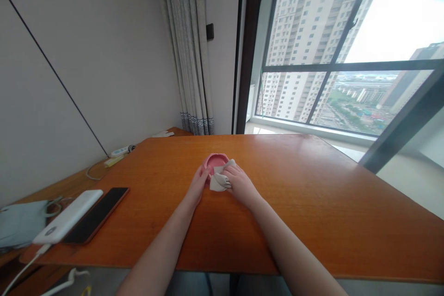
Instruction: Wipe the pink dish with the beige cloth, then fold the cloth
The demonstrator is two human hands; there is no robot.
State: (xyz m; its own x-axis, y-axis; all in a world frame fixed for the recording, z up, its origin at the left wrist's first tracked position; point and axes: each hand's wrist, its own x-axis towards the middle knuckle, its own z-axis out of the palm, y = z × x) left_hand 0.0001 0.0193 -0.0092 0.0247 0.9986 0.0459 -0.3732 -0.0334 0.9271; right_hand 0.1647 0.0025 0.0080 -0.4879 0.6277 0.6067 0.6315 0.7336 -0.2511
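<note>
A small pink dish (215, 159), round inside with an angular rim, is near the middle of the wooden table (294, 180). My left hand (199, 182) grips its left side, thumb over the rim. In my right hand (240, 182) is a white tissue (219, 182), bunched under the fingers and pressed against the dish's right and near part. One corner of the tissue sticks up above the fingers, and another part hangs over the dish's near edge. The tissue hides much of the dish's inside.
At the table's left lie a black phone (97, 215) and a white power bank (71, 215) with a cable plugged in. A pale grey cloth-like item (22, 224) sits farther left. A power strip (120, 151) is by the wall; a window (333, 64) is at the right.
</note>
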